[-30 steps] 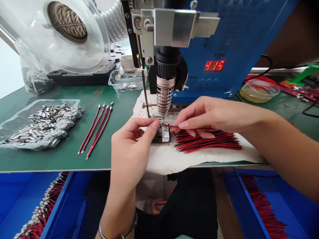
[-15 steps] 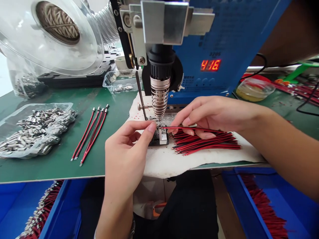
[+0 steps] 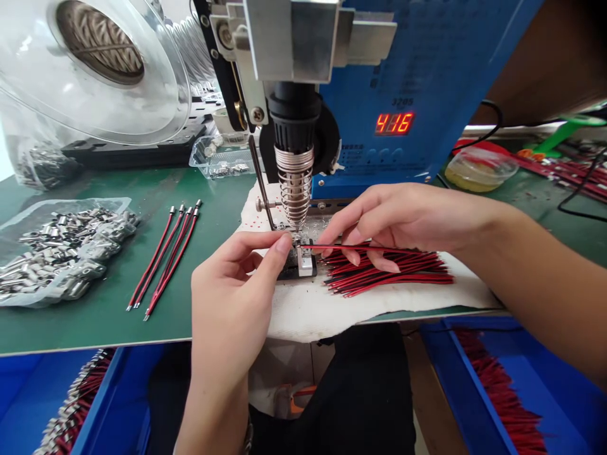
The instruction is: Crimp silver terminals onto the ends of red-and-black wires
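My left hand [image 3: 237, 287] pinches thumb and forefinger at the small fixture [image 3: 298, 262] under the coiled soldering head [image 3: 294, 183]; what it pinches is too small to make out. My right hand [image 3: 403, 218] holds one red-and-black wire pair [image 3: 360, 247] level, its tip pointing into the fixture. Below that hand lies a bundle of red-and-black wires [image 3: 393, 275] on a white cloth [image 3: 322, 309]. Several finished wires with metal ends [image 3: 165, 256] lie on the green mat to the left.
A clear bag of metal terminals [image 3: 57, 249] lies at the left. A blue machine [image 3: 417, 82] with a red display [image 3: 394, 123] stands behind. A clear hood [image 3: 85, 69] is at upper left. Blue bins [image 3: 521, 385] of wires sit below the table edge.
The view has shifted a little, so things sit further left. Both hands stay at the fixture, with the wire still held to it. The display went from 415 to 416.
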